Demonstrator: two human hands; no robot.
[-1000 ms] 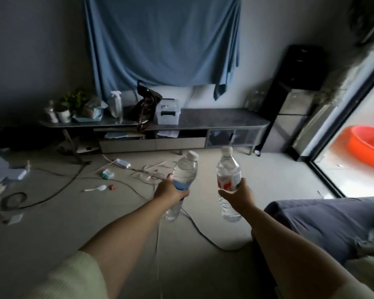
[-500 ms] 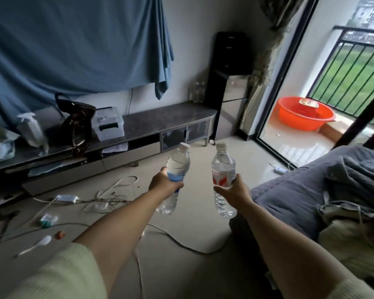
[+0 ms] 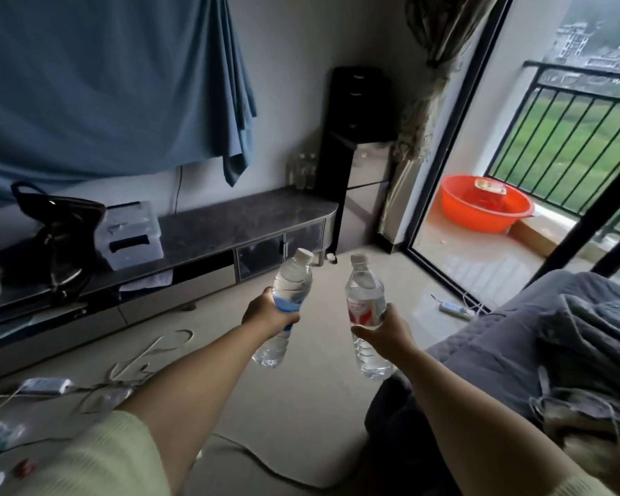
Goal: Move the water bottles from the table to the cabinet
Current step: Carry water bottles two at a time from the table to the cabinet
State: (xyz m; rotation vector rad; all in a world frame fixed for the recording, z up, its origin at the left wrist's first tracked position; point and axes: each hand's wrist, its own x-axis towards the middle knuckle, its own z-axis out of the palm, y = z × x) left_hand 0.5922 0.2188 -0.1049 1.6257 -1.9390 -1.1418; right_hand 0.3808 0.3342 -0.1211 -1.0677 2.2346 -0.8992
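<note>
Water bottles are off the table: your left hand (image 3: 270,313) grips the blue-label bottle (image 3: 289,302), right hand (image 3: 383,331) grips the red-label bottle (image 3: 366,309), both mid-air. Nothing placed yet; cabinet (image 3: 251,223) is ahead, approx halfway.

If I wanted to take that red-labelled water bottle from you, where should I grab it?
Probably the clear shoulder above the label of the red-labelled bottle, coming from above or the far side. It stands nearly upright, and the right hand already wraps its labelled waist, so only the upper body and white cap are free.
</note>
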